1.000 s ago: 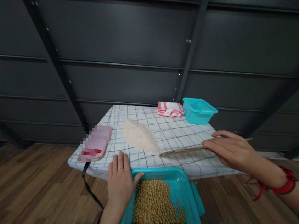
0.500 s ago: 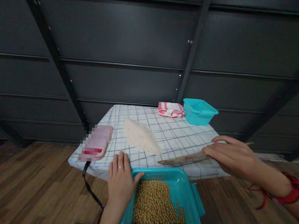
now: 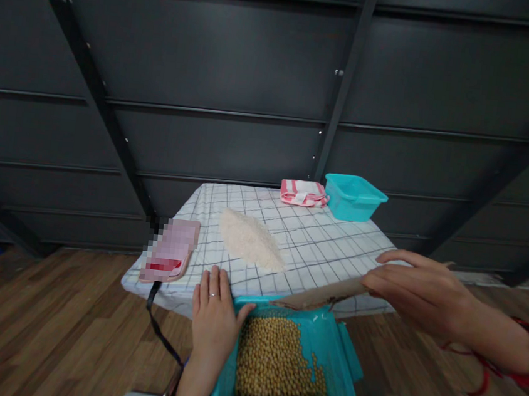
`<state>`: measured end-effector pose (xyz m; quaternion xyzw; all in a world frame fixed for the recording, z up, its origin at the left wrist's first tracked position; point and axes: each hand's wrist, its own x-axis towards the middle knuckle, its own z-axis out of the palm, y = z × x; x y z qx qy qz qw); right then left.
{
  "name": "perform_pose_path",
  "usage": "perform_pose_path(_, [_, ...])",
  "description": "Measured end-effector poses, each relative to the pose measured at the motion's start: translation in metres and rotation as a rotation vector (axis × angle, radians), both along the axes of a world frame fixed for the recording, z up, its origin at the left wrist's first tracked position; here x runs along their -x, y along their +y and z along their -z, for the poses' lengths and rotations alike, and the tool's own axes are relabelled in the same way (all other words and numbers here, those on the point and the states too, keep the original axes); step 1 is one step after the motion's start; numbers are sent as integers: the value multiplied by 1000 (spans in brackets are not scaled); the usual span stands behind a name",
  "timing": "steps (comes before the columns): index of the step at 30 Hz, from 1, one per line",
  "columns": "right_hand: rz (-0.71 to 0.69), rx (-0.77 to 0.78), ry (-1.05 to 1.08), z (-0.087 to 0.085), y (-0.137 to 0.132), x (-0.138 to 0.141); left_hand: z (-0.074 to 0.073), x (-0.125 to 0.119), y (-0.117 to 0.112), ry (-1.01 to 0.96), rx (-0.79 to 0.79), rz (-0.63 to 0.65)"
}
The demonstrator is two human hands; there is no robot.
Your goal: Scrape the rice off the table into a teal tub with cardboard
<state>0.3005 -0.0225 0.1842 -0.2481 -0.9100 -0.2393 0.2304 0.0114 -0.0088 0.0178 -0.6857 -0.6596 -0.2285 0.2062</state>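
My left hand [image 3: 214, 326] lies with fingers stretched on the near edge of the checked cloth, its thumb against the rim of a teal plastic basin [image 3: 346, 395]. Yellow-brown soybeans [image 3: 275, 363] cover much of the basin's floor. On the right, my right hand [image 3: 413, 290] grips the end of a flat brown piece of cardboard [image 3: 323, 294], tilted over the basin's far rim. Beyond both hands, a long heap of whitish grains [image 3: 250, 240], like rice, rests on the cloth.
A phone in a pink case [image 3: 175, 248], partly pixelated, lies at the table's left edge with a black strap [image 3: 160, 332] hanging down. At the back are a folded pink-and-white towel [image 3: 303, 193] and a turquoise tub [image 3: 353, 201]. A dark panelled wall [image 3: 213, 60] stands behind.
The cardboard has moved toward me from the cloth's near edge to over the basin's far rim, turning its broad face more into view. My right hand shifted slightly right and down; my left stayed put.
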Motion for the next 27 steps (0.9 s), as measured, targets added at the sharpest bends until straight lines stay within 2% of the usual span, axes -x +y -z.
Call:
perform_pose_path(5, [-19, -222, -107, 3, 23, 6, 0, 0, 1, -11, 14, -10])
perform_pose_path(11, [-51, -260, -184, 15, 36, 36, 3, 2, 2, 3, 21, 2])
perform_pose_path(14, [-92, -348, -185, 21, 46, 49, 6, 3, 2, 30, -11, -3])
perform_pose_path(18, [-85, -444, -130, 27, 83, 64, 8, 3, 3, 60, -66, -14])
perform_pose_path(22, [-80, -461, -92, 26, 121, 79, 10, 3, 3, 36, -46, -22])
perform_pose_path(27, [-107, -482, -55, 19, 143, 90, 12, 4, 4, 29, -32, -26])
